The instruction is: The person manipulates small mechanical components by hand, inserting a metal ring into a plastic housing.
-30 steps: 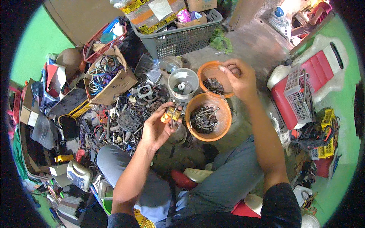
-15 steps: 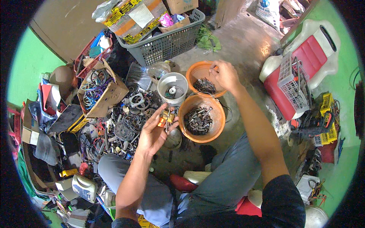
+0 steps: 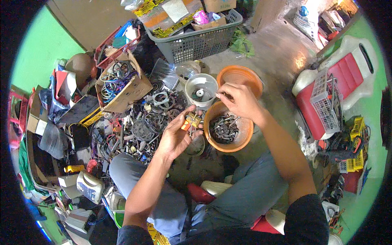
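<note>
My left hand (image 3: 177, 134) is turned palm up, its fingers curled round a yellow-orange piece (image 3: 190, 121) with thin metal rods or screws among it. Exactly what kind of piece this is does not show. Over the far rim of the near orange bucket (image 3: 245, 136) hovers my right hand (image 3: 244, 102), thumb and fingertips pinched; anything between them is too small to make out. Dark bolts and screws (image 3: 223, 130) lie in that bucket. Behind it stands a second orange bucket (image 3: 241, 75), partly covered by my right hand. A whitish bucket (image 3: 191, 89) with a few small parts is beside them.
Loose metal parts and rings (image 3: 143, 128) cover the floor at left. Beyond them stand a cardboard box of wires (image 3: 126, 96) and a grey laundry basket (image 3: 196, 45). A red-and-white seat (image 3: 339, 81) with a plastic crate (image 3: 322, 98) is at right.
My right hand has come back from the far orange bucket to above the near one, still pinched. The left hand keeps its hold. The whole view has shifted a little.
</note>
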Available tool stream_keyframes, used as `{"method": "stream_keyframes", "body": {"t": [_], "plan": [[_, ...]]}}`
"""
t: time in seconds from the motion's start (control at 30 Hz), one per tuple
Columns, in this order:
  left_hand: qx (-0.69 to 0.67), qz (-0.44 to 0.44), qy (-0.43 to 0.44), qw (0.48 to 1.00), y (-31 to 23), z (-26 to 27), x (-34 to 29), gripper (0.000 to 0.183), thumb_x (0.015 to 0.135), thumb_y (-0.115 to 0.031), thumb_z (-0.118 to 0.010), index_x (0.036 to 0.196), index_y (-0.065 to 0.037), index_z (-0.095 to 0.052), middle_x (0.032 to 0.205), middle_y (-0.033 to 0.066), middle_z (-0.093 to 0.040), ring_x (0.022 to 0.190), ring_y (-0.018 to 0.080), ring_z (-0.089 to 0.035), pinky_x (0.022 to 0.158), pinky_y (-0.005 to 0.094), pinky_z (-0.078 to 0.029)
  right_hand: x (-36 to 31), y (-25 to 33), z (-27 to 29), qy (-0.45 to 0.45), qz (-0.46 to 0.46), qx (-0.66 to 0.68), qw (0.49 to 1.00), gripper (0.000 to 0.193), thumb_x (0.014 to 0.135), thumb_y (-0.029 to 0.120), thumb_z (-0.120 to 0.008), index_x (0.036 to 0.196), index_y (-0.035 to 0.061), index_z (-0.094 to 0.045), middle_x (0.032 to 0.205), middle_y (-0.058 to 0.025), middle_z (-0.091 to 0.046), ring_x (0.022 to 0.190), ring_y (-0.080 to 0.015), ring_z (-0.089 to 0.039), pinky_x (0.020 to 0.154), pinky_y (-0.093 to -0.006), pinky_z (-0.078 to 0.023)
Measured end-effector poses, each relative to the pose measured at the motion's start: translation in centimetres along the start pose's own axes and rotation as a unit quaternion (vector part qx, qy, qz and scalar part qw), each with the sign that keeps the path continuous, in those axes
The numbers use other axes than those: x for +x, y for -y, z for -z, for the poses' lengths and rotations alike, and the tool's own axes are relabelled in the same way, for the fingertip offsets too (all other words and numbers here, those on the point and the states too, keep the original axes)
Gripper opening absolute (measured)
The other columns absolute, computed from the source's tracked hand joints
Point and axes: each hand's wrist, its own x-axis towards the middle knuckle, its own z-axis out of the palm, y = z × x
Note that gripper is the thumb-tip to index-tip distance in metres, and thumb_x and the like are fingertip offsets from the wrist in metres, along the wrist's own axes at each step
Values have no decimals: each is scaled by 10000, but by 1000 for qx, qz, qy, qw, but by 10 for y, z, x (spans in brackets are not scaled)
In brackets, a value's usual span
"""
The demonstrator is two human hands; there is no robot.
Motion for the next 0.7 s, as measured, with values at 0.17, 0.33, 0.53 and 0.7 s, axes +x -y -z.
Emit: {"method": "stream_keyframes", "body": {"t": [0.17, 0.33, 0.53, 0.7], "plan": [[-19, 2, 2, 1000, -1, 0, -2, 465, 1039, -326, -499, 1420, -64, -444, 1282, 112, -583, 1007, 237, -631, 873, 387, -546, -3, 42, -8, 7, -72, 134, 988, 134, 911, 62, -668, 1036, 16, -682, 877, -79, -673, 746, -137, -647, 639, -295, -512], [-1, -2, -3, 1000, 1, 3, -1, 448, 1036, -358, -494, 1383, -75, -481, 1250, 111, -601, 994, 231, -623, 838, 382, -547, -10, 63, -13, 40, -65, 202, 976, 270, 888, 34, -664, 1158, 37, -658, 1040, -96, -657, 913, -226, -668, 760, -324, -537], [-20, 4, 1, 1000, 3, 5, -2, 368, 1047, -342, -473, 1293, -73, -525, 1186, 96, -612, 993, 218, -624, 810, 372, -547, -12, 63, -20, 38, -36, 198, 979, 240, 876, 33, -681, 1116, 29, -683, 1012, -106, -663, 883, -243, -677, 762, -329, -537], [-8, 10, 18, 1000, 4, 6, -1, 341, 1046, -325, -474, 1273, -77, -532, 1177, 104, -613, 990, 207, -623, 804, 367, -546, -13, 61, -18, 76, -69, 198, 975, 192, 881, -18, -666, 1071, -12, -690, 979, -101, -669, 852, -189, -686, 746, -298, -556]]}}
